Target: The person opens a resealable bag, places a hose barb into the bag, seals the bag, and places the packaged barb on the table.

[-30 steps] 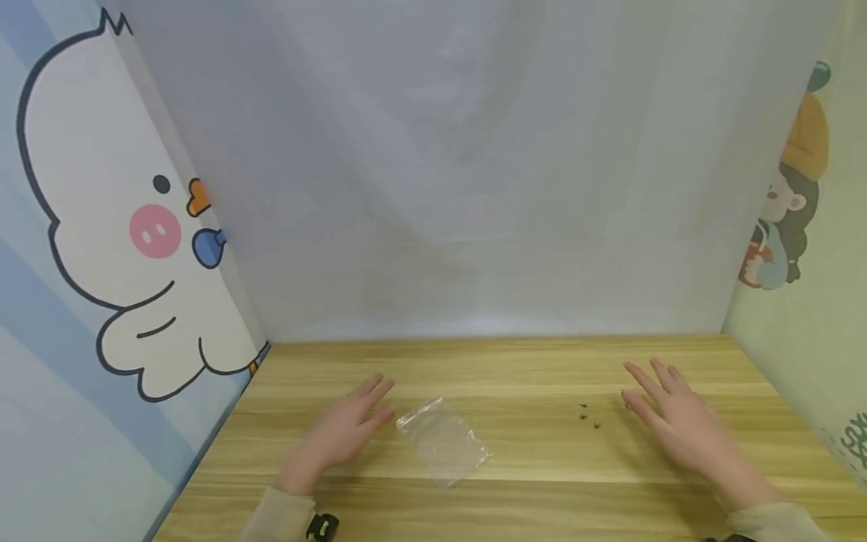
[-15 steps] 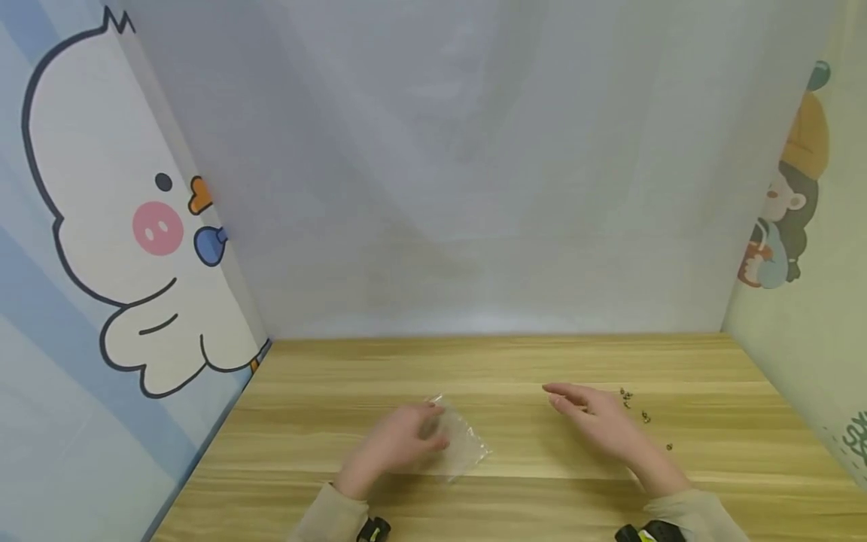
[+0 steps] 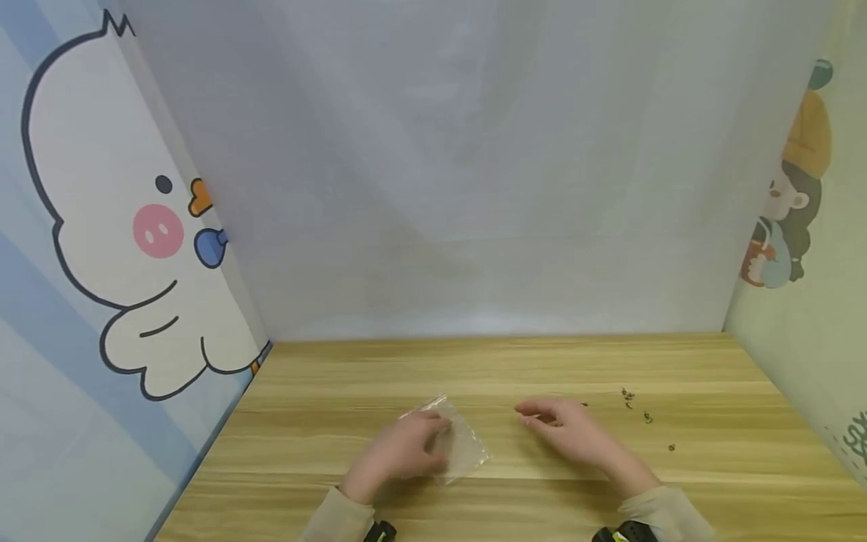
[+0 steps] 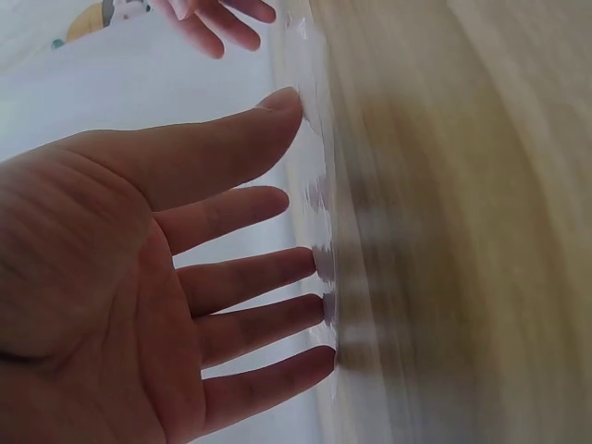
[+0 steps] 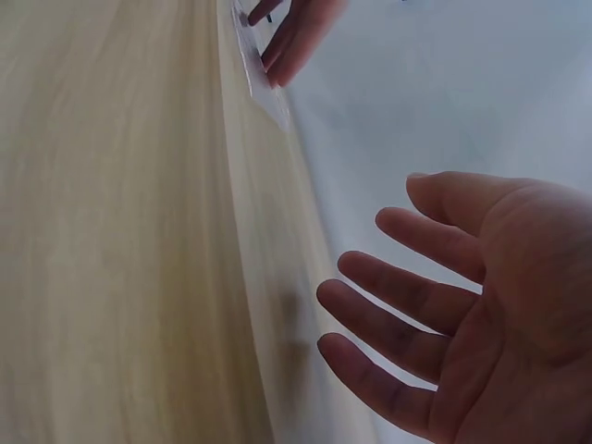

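Observation:
A clear zip bag lies flat on the wooden tabletop, left of centre. Over its left part is my left hand, and in the left wrist view its spread fingertips touch the plastic. To the right, my right hand hovers above the table with fingers loosely bent and nothing between them. Just beyond its knuckles a tiny dark piece shows. Farther right lies a cluster of tiny dark pieces, too small to identify. The right wrist view shows the right hand with relaxed fingers.
A pale grey curtain hangs behind the table's back edge. Printed cartoon panels stand left and right. Two more small groups of pieces lie right of my right hand.
My left hand has moved right, from beside the bag to over it. The right hand has swung left, uncovering pieces on the right and mostly hiding those nearer the middle. The bag stays about where it was.

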`<state>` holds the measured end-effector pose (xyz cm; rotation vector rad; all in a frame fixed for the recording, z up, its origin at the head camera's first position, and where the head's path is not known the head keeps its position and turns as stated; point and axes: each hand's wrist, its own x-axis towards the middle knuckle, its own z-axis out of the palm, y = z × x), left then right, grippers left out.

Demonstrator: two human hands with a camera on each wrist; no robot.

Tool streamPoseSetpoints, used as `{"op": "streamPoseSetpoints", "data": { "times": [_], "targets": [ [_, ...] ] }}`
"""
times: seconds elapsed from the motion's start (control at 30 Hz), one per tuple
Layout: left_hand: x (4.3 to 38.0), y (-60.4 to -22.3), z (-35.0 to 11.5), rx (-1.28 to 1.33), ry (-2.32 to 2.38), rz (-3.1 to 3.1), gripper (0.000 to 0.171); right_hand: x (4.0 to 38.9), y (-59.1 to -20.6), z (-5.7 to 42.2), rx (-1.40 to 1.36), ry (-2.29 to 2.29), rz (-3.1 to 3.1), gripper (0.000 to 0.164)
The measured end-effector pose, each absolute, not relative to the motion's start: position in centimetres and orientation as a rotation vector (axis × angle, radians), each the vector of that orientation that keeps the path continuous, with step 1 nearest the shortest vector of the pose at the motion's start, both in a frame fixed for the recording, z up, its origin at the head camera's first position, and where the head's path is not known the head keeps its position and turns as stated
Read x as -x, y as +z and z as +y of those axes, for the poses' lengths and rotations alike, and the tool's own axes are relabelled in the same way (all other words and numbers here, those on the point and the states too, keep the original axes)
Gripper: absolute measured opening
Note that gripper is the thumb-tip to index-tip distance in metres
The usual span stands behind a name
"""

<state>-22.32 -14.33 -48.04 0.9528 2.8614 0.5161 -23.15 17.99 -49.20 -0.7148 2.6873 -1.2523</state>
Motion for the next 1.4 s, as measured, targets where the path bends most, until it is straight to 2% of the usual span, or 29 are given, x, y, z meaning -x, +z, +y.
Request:
{"op": "streamPoseSetpoints", "data": {
  "times": [0.7,0.9,1.03,1.27,1.4],
  "targets": [
    [22.8,-48.0,-12.5,-0.957,0.479,2.749,0.073,22.9,-50.0,17.1,0.669,-1.140,2.711,0.038],
    [22.7,-48.5,-12.0,-1.005,0.477,2.703,0.081,22.6,-50.3,16.9,0.652,-1.156,2.688,0.039],
    [22.8,-48.4,-11.7,-1.066,0.489,2.676,0.071,22.9,-50.5,16.6,0.622,-1.202,2.667,0.041],
    [23.3,-48.5,-11.1,-1.199,0.567,2.606,0.040,23.4,-50.7,15.7,0.551,-1.240,2.680,0.041],
    [23.2,-48.7,-11.0,-1.218,0.632,2.576,0.039,23.4,-50.8,15.2,0.532,-1.242,2.697,0.033]
  ]
}}
